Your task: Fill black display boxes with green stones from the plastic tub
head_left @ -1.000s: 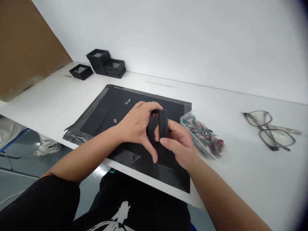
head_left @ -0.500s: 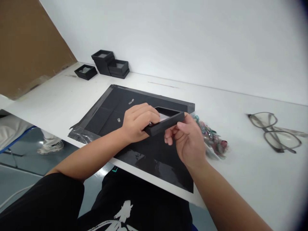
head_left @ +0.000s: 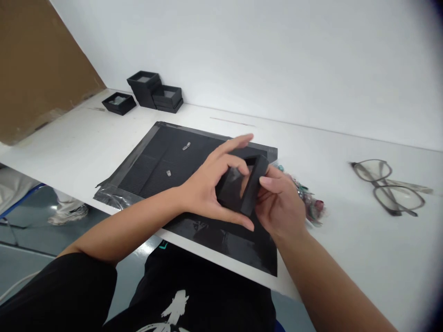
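Observation:
A small black box (head_left: 254,186) with a clear window in its face is tilted up above the black mat (head_left: 145,159). My left hand (head_left: 211,182) spans its left side, thumb along the near edge, a bent finger at the window, and the index finger raised off it. On the right edge, my right hand (head_left: 282,200) grips the box, thumb in front and the other fingers partly hidden behind it. Two small silvery pieces, a farther one (head_left: 186,146) and a nearer one (head_left: 169,173), lie on the mat left of my hands.
More black boxes (head_left: 143,90) are stacked against the white wall, with a single one (head_left: 119,103) beside them. Right of the mat lies a clear bag of colourful small items (head_left: 311,205), partly behind my right hand. Eyeglasses (head_left: 387,186) rest farther right on the white table.
The box has turned from lying nearly flat to tilted, its window facing more toward me. My left hand's fingers have come out of the frame and spread around it; my right hand grips farther round its edge.

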The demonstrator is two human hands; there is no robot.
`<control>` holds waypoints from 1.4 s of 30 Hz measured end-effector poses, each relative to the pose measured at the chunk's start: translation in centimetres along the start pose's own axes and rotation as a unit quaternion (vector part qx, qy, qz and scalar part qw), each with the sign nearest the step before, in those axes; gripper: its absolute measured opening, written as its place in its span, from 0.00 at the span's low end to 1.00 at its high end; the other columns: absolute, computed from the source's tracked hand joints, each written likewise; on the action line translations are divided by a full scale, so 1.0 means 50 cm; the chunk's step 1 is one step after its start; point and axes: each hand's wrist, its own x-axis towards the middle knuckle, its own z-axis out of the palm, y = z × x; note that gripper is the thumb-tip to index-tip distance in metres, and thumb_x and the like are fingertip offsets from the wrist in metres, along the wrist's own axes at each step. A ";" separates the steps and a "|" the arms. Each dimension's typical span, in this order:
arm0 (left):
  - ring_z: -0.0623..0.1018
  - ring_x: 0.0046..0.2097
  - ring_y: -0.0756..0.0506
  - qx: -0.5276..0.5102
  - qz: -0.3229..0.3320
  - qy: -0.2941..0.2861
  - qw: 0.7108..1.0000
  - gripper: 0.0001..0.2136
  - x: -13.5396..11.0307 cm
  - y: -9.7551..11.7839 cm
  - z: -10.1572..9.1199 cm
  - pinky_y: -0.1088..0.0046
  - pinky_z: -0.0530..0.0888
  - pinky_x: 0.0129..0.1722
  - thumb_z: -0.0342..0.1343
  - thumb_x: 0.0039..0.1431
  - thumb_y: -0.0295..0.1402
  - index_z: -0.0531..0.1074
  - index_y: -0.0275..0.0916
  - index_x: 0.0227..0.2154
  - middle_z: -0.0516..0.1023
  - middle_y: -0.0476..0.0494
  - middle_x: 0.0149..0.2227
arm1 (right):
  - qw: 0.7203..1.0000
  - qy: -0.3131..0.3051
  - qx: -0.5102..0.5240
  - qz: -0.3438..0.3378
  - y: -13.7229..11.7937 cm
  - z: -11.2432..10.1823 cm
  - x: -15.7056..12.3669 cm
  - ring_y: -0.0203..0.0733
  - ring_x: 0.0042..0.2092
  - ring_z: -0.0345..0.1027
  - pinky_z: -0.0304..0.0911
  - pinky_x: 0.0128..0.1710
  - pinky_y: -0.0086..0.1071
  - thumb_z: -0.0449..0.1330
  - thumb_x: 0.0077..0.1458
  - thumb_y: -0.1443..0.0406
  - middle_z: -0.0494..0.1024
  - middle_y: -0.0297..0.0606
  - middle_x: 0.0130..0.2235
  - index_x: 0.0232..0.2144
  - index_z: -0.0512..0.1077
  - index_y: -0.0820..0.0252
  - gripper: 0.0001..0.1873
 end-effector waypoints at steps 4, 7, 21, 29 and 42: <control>0.70 0.64 0.32 -0.082 -0.070 -0.067 0.992 0.56 -0.005 -0.004 0.006 0.50 0.68 0.64 0.76 0.33 0.50 0.53 0.48 0.65 0.66 0.34 0.63 | 0.998 -0.056 -0.017 -0.001 -0.002 0.000 -0.001 0.36 0.20 0.61 0.62 0.21 0.33 0.59 0.48 0.62 0.69 0.30 0.21 0.25 0.66 0.55 0.05; 0.75 0.59 0.33 -0.044 -0.076 -0.066 0.994 0.56 -0.010 -0.011 0.014 0.51 0.71 0.62 0.76 0.32 0.52 0.55 0.47 0.65 0.71 0.35 0.59 | 0.998 -0.049 -0.026 0.022 0.002 -0.003 0.002 0.35 0.20 0.61 0.63 0.21 0.31 0.59 0.47 0.64 0.68 0.28 0.21 0.25 0.66 0.55 0.04; 0.78 0.54 0.34 -0.052 -0.044 -0.091 0.993 0.53 0.004 -0.021 -0.016 0.53 0.73 0.59 0.77 0.27 0.51 0.62 0.43 0.61 0.76 0.36 0.54 | 0.997 -0.069 -0.028 -0.005 0.005 -0.011 0.002 0.32 0.19 0.61 0.58 0.19 0.27 0.62 0.48 0.67 0.71 0.27 0.20 0.26 0.70 0.57 0.03; 0.76 0.54 0.37 -0.209 -0.093 0.027 0.973 0.40 0.012 -0.041 -0.075 0.58 0.76 0.56 0.68 0.47 0.53 0.63 0.46 0.62 0.73 0.39 0.54 | 0.980 -0.161 0.114 0.023 -0.010 -0.023 0.009 0.34 0.21 0.59 0.56 0.21 0.29 0.66 0.48 0.62 0.65 0.27 0.18 0.23 0.71 0.57 0.08; 0.75 0.58 0.35 -0.162 -0.071 0.053 0.983 0.35 -0.005 -0.072 -0.073 0.52 0.70 0.63 0.58 0.58 0.46 0.59 0.43 0.67 0.72 0.37 0.58 | 0.989 -0.014 -0.024 0.146 0.032 -0.010 0.025 0.32 0.21 0.58 0.58 0.19 0.27 0.59 0.44 0.55 0.67 0.28 0.21 0.24 0.64 0.56 0.12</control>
